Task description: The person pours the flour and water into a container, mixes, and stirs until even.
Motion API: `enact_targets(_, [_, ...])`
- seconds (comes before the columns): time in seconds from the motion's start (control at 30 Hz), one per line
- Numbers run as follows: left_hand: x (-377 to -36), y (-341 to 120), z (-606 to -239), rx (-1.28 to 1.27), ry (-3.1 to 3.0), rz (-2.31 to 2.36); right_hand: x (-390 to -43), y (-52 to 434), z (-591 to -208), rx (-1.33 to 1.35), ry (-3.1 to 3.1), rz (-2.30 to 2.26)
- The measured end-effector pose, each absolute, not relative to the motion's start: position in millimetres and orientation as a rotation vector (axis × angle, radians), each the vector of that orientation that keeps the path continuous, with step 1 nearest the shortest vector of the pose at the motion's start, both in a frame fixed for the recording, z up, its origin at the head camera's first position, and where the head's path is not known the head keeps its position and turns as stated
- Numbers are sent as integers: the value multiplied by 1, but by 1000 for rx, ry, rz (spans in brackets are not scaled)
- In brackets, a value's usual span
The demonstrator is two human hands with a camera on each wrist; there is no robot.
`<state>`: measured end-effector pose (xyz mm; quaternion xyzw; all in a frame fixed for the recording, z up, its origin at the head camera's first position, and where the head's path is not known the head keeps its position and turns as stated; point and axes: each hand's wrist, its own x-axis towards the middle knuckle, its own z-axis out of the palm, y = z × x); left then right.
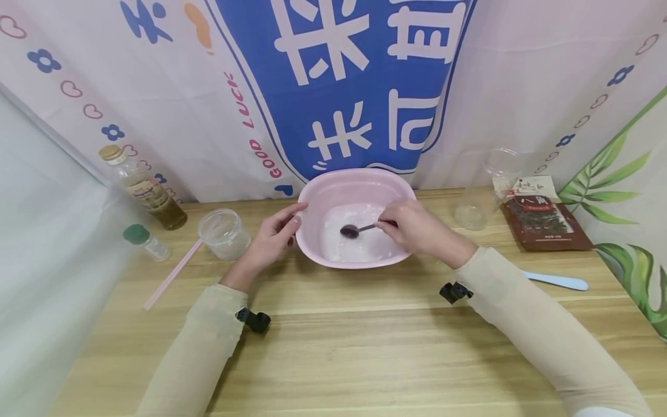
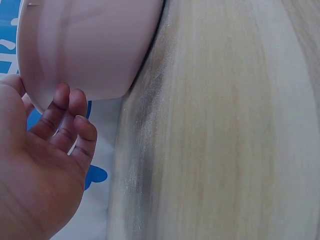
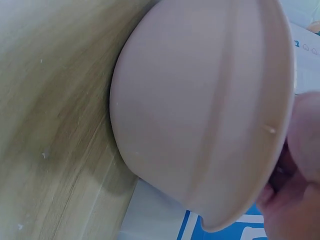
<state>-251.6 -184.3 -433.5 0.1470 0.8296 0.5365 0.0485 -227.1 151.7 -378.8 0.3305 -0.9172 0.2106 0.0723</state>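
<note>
A pink plastic basin [image 1: 311, 231] stands on the wooden table against the back curtain, with white material [image 1: 354, 249] spread over its bottom. At its left rim my left hand [image 1: 268, 243] holds on, thumb at the edge and fingers curled against the outer wall, as the left wrist view shows. My right hand [image 1: 417, 226] reaches over the right side of the basin and pinches the thin handle of a small dark spoon [image 1: 350, 231]. The spoon's bowl is over the white material. In the right wrist view the basin's wall hides the spoon and most of the fingers.
On the left are an oil bottle [image 1: 153, 197], a green-capped jar [image 1: 148, 242], a pink straw-like stick [image 1: 172, 277] and a clear tub [image 1: 225, 237]. A clear cup [image 1: 474, 211], a brown star anise packet [image 1: 547, 226] and a light-blue handle [image 1: 560, 281] lie right.
</note>
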Motion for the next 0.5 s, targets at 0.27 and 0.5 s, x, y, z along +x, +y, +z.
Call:
enact_targets(0.27, [-252,-184,-435,454,2529,1636,-230,155,-381,798,-2746,461])
enact_targets(0.5, [-252,-184,-434,457,2533,1646,-230,159,-382,996,-2748,509])
